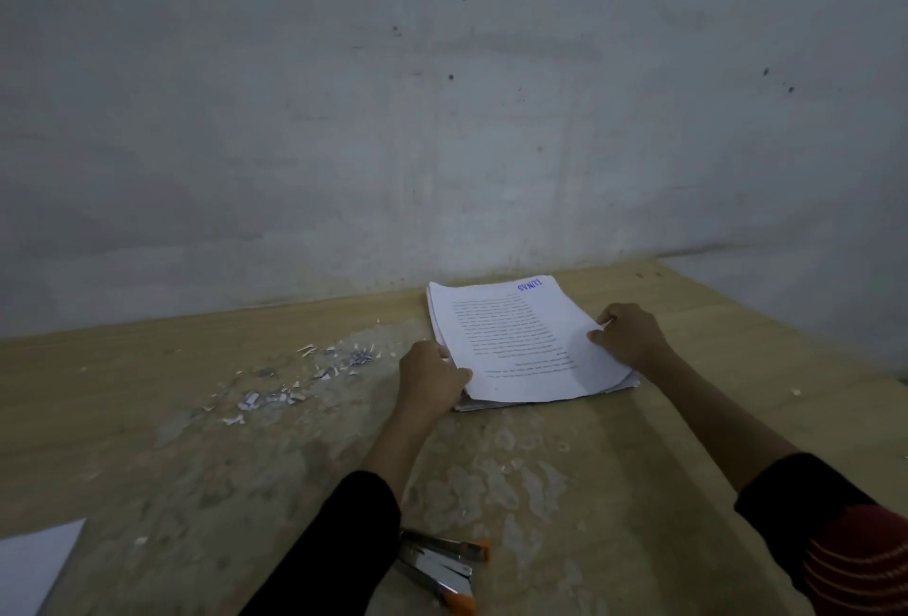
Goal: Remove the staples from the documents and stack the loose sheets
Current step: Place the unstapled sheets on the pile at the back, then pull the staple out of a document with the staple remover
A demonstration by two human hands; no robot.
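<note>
Head view: a stack [516, 345] of printed sheets is seen lying flat on the table [147, 443], towards its far side, with the far edge close to the wall [442, 99]. The print on the top page is turned away from the wearer, and a blue stamp is seen at its far edge.

The stack is held from both sides. The left hand [427, 377] is closed on the near left corner, with the thumb laid on top and the other fingers curled round the edge. The right hand [631, 338] is set at the right edge, its fingers curled and its thumb pressed on the top page; how many sheets are pinched there cannot be told. The lower sheets are seen slightly fanned out at the near edge.

Small paper scraps [314, 370] are scattered on the table left of the stack. A stapler [442, 566] with orange tips is seen lying opened near the bottom edge, beside the left sleeve [334, 551]. A blank sheet [34, 561] is cut off at the lower left corner.
</note>
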